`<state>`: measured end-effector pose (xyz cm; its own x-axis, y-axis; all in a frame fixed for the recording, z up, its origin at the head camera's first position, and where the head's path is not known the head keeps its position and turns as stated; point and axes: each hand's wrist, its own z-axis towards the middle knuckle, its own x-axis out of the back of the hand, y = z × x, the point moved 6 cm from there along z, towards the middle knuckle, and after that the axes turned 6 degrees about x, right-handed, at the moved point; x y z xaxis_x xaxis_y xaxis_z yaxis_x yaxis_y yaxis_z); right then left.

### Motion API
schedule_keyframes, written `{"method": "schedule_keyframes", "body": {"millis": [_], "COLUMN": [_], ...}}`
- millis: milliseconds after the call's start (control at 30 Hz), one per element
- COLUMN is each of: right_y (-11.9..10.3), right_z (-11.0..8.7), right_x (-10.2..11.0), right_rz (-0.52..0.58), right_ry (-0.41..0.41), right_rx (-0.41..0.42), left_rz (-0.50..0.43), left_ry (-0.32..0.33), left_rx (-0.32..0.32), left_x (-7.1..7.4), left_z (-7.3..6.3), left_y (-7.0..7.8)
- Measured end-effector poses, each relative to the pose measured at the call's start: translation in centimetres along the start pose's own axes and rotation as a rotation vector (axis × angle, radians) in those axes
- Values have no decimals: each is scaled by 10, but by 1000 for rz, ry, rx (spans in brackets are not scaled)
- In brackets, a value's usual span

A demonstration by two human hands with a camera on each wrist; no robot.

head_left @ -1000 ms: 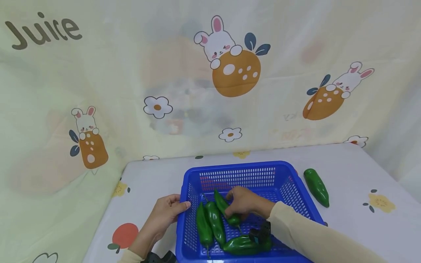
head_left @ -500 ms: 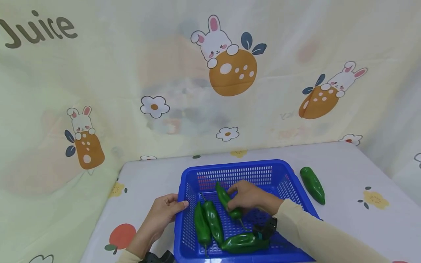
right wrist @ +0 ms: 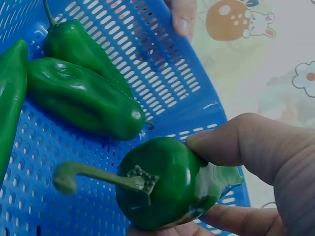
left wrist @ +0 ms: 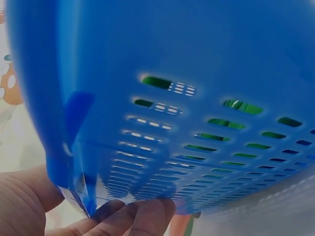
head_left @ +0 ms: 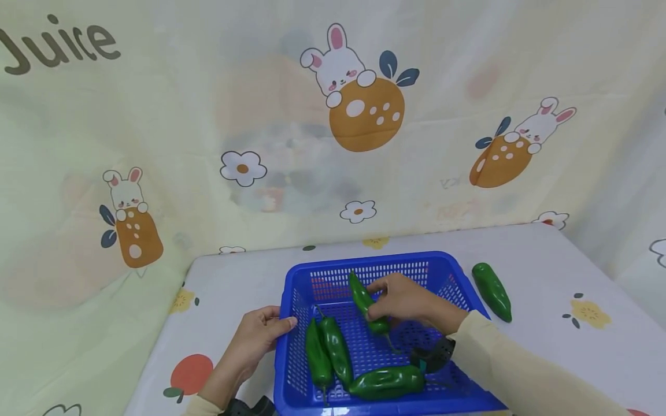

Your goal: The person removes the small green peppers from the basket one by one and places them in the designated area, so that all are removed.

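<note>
My right hand (head_left: pixel 403 300) pinches a long green pepper (head_left: pixel 360 296) between thumb and fingers, just above the floor of a blue plastic basket (head_left: pixel 364 261). In the right wrist view the held pepper (right wrist: pixel 157 182) has its curled stem pointing toward the camera. My left hand (head_left: pixel 257 335) grips the basket's left rim, thumb on top and the other fingers against the outer wall, as the left wrist view shows beside the slotted basket wall (left wrist: pixel 206 44). Three more green peppers lie inside: two side by side (head_left: pixel 337 349) at left, one crosswise (head_left: pixel 387 382) near the front.
Another green pepper (head_left: pixel 491 292) lies on the white printed tablecloth (head_left: pixel 541 266), right of the basket. A pale curtain (head_left: pixel 281 104) with rabbit prints hangs behind the table. Dark wrist cameras (head_left: pixel 434 355) sit on both wrists.
My right hand has lifted the pepper slightly and shifted it back and to the right within the basket. My left hand stays on the rim.
</note>
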<state>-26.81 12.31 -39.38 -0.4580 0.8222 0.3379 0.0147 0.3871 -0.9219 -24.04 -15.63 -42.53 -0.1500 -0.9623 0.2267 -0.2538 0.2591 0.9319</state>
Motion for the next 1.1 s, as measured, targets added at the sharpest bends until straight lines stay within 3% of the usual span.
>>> {"method": "schedule_keyframes", "body": {"millis": [433, 1100], "right_y": [-4, -7], "right_z": [-12, -39], "right_x": [25, 81], "right_rz": [-28, -94], "right_ry": [41, 127], "right_rx": [7, 28], "left_rz": [11, 10], "left_ry": [6, 11], "left_rx": [11, -3], "left_x": [2, 1], "left_z": [0, 0], "left_y": [-3, 1]}}
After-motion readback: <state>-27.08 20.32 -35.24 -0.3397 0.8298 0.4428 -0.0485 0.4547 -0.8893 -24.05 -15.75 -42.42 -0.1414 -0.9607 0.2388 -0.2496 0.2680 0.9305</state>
